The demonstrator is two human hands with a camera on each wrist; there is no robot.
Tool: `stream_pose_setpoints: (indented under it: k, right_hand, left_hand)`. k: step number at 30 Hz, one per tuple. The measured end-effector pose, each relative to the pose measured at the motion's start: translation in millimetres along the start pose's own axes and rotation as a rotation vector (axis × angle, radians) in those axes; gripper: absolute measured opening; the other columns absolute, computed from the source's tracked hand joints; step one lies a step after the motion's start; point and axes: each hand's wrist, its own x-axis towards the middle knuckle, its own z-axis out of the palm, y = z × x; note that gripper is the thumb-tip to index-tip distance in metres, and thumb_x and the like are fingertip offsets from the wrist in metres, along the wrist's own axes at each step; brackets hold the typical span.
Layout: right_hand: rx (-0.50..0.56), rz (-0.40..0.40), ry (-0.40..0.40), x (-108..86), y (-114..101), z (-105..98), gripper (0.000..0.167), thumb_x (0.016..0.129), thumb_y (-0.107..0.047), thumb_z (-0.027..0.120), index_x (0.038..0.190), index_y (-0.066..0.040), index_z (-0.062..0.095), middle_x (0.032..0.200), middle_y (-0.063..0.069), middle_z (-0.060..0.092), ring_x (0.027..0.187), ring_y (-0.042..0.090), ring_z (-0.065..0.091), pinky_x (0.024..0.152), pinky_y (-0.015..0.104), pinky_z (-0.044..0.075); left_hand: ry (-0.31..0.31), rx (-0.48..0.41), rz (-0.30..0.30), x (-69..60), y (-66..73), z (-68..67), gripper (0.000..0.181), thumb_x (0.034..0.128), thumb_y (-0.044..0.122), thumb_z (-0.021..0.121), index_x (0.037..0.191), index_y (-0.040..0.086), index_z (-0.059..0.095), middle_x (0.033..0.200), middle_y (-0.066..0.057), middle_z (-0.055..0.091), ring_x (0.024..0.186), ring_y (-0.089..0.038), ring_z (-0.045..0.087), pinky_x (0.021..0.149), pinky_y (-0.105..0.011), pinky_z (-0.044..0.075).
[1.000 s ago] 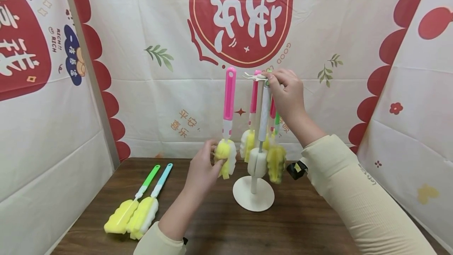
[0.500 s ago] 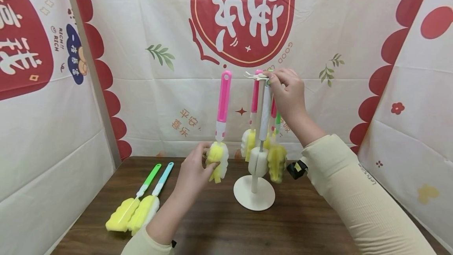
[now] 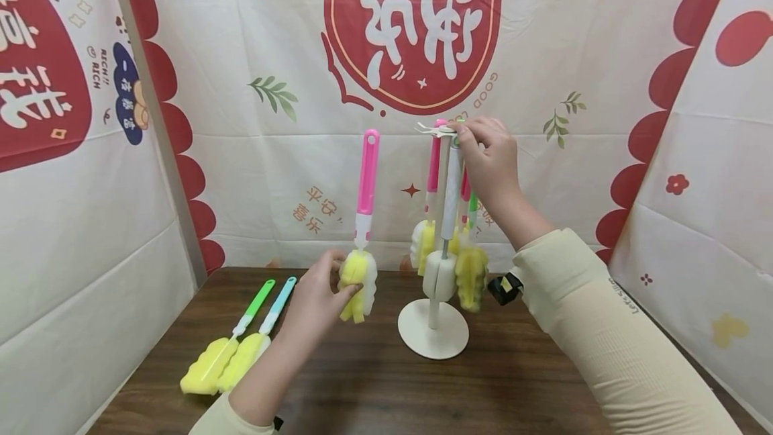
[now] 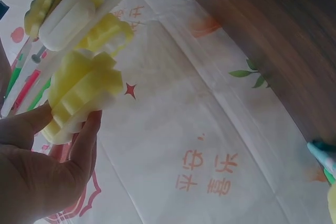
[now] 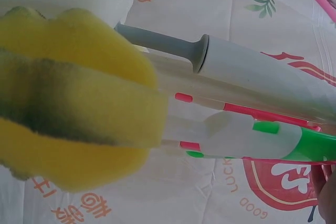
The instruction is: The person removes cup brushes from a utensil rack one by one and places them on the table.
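In the head view my left hand (image 3: 311, 301) pinches the yellow-and-white sponge head of a bottle brush (image 3: 367, 180), its pink handle pointing up. The left wrist view shows thumb and fingers on that sponge (image 4: 84, 87). My right hand (image 3: 492, 156) grips the hooked top of a white stand (image 3: 433, 341). Several brushes hang around the stand's pole: a white-handled one with a white sponge (image 3: 439, 277), others with pink or green handles. A dark-stained yellow sponge (image 5: 79, 98) fills the left of the right wrist view; little of the right hand shows there.
Two more sponge brushes lie on the brown table (image 3: 495, 381) at the left, one with a green handle (image 3: 258, 301), one with a light blue handle (image 3: 280, 301). The left forearm partly covers their sponges. A printed cloth (image 3: 338, 173) hangs behind and at both sides.
My left hand has moved left and slightly down with the pink-handled brush, away from the stand. The right hand stays on the stand's top.
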Motion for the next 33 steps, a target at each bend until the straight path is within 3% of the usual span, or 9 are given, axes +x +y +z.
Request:
stream_pose_setpoints:
  k: [8, 15, 33]
  right_hand:
    - [0.009, -0.012, 0.019, 0.7, 1, 0, 0.041, 0.098, -0.036, 0.047, 0.106, -0.007, 0.076, 0.096, 0.003, 0.068, 0.096, 0.008, 0.050, 0.072, 0.019, 0.045]
    - [0.010, -0.010, 0.021, 0.4, 1, 1, 0.042, 0.097, -0.037, 0.047, 0.106, -0.008, 0.076, 0.097, 0.003, 0.067, 0.097, 0.009, 0.050, 0.072, 0.018, 0.045]
    - [0.011, -0.015, 0.023, 0.0, 1, 3, 0.042, 0.098, -0.038, 0.048, 0.106, -0.007, 0.075, 0.098, 0.002, 0.067, 0.099, 0.009, 0.050, 0.072, 0.019, 0.046]
  left_hand:
    - [-0.018, 0.026, 0.001, -2.8, -10.5, -9.1, 0.045, 0.0788, 0.008, 0.081, 0.115, 0.008, 0.055, 0.093, -0.002, 0.064, 0.077, -0.017, 0.057, 0.066, -0.032, 0.050]
    - [-0.015, 0.074, -0.041, -6.4, -22.8, -16.6, 0.045, 0.0773, 0.009, 0.082, 0.113, 0.007, 0.055, 0.098, -0.007, 0.063, 0.081, -0.022, 0.058, 0.066, -0.034, 0.051]
    - [-0.054, 0.169, -0.045, -19.6, -44.2, -36.8, 0.048, 0.0750, 0.008, 0.084, 0.111, 0.005, 0.053, 0.083, -0.003, 0.054, 0.075, -0.020, 0.049, 0.062, -0.031, 0.046]
